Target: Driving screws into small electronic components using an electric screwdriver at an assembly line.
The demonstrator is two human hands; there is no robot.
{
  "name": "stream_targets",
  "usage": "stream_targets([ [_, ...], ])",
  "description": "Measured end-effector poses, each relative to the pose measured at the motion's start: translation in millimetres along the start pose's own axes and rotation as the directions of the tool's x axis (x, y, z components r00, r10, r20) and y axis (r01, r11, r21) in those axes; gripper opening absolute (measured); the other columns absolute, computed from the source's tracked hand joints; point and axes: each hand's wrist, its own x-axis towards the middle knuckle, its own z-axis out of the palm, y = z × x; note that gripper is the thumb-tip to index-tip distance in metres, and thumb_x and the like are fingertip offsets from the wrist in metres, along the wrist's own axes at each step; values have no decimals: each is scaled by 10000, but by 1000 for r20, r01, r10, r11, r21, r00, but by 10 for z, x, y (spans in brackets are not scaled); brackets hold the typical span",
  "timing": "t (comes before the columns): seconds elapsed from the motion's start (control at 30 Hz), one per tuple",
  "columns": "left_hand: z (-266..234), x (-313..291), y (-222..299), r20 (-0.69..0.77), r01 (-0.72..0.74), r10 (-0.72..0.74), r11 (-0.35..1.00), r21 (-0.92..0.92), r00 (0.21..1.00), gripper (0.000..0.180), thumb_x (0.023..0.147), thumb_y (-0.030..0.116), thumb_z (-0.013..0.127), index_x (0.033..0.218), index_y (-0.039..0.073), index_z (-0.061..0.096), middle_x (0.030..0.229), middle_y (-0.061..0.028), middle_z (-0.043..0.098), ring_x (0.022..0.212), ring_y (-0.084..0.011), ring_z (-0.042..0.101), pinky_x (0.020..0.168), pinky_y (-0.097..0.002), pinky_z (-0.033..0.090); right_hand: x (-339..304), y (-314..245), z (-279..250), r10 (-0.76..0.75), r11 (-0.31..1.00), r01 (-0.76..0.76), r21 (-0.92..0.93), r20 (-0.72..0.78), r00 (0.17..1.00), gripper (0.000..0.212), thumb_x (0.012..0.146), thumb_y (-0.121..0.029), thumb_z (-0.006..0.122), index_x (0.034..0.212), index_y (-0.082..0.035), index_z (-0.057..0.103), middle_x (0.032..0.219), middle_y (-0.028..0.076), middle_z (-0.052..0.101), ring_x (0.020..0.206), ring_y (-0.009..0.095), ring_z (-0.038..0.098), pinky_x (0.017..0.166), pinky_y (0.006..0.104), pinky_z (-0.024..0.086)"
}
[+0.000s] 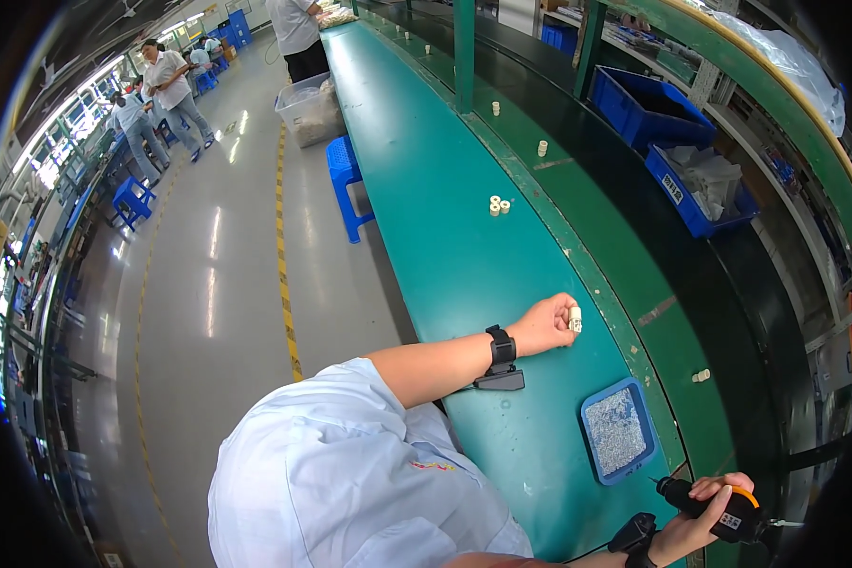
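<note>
Over the green bench [464,260], my left hand [540,327] pinches a small cream cylindrical part [576,319] between thumb and fingers. At the lower right, my right hand [696,525] is wrapped round a black electric screwdriver [734,519] with an orange band. Its thin tip points left, apart from the part in my left hand. Between the two hands lies a blue tray [589,454] filled with tiny silvery pieces, likely screws. Beyond my left hand, a few similar cream parts [495,209] stand together on the bench.
Single cream parts [542,149] sit spaced along the green strip [577,180] beside the bench, one [701,376] near my right. Blue bins [651,106] stand beyond the dark conveyor. A green post [464,57] rises at the far edge. Left of the bench are a blue stool [344,161] and a clear bin [310,114].
</note>
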Motion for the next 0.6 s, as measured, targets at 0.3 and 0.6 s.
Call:
stream_targets([
  [0.3, -61, 63, -49, -84, -34, 22, 988, -153, 996, 283, 764, -9, 627, 994, 27, 467, 858, -87, 612, 732, -135, 607, 606, -246, 500, -75, 239, -269, 133, 988, -138, 74, 66, 989, 138, 899, -129, 500, 986, -29, 464, 681, 13, 415, 610, 91, 402, 591, 239, 359],
  [0.6, -200, 120, 148, -47, 163, -199, 901, -403, 979, 217, 842, 50, 588, 1035, 37, 491, 905, -79, 609, 783, -135, 599, 720, -240, 497, -15, 200, -215, 79, 997, -79, -14, 55, 995, 169, 853, -166, 532, 926, -23, 480, 636, 29, 425, 555, 117, 419, 571, 262, 380],
])
